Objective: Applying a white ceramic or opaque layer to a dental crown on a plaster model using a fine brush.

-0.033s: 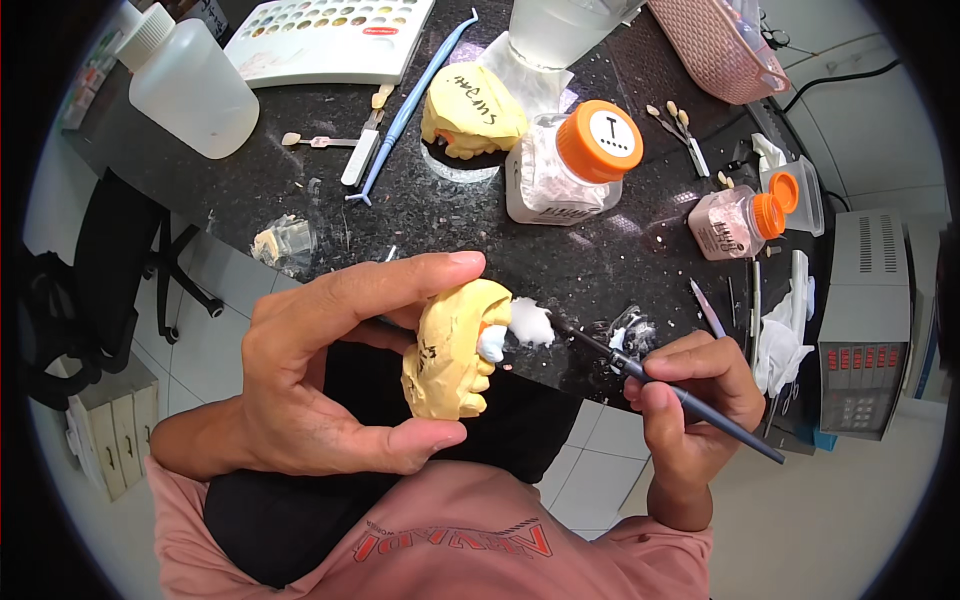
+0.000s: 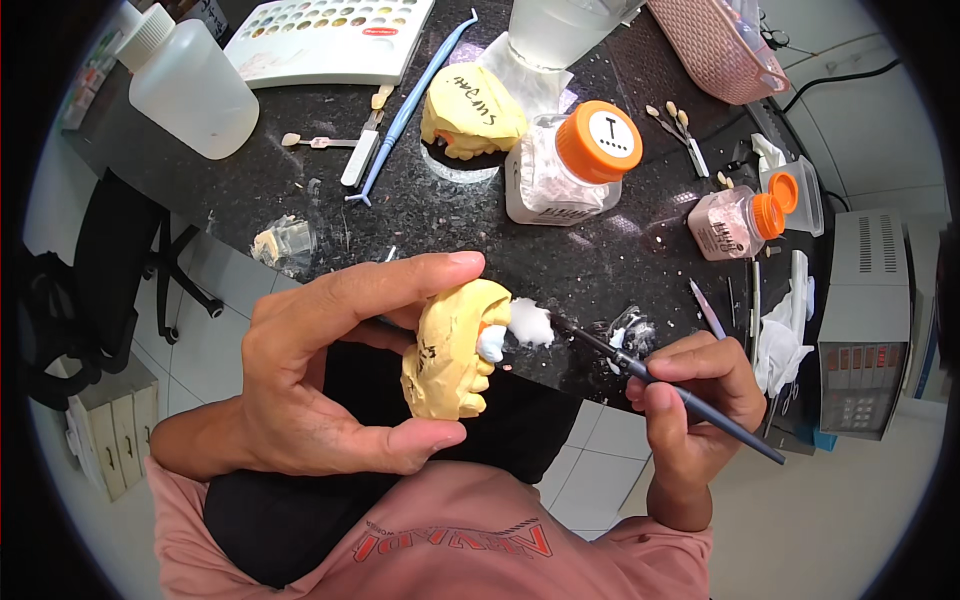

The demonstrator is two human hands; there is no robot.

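My left hand grips a yellow plaster dental model between thumb and fingers, its teeth facing right, with a white tooth-shaped piece on an orange-pink base. My right hand pinches a dark brush, slanting up to the left. Its bristles are at the right edge of a white powder or paste patch on the dark worktop. Another white smear lies just beyond the brush.
A second yellow model, orange-lidded jars, translucent bottle, palette, blue instrument, shade tabs and pink basket occupy the worktop. A grey machine stands right; a black chair left.
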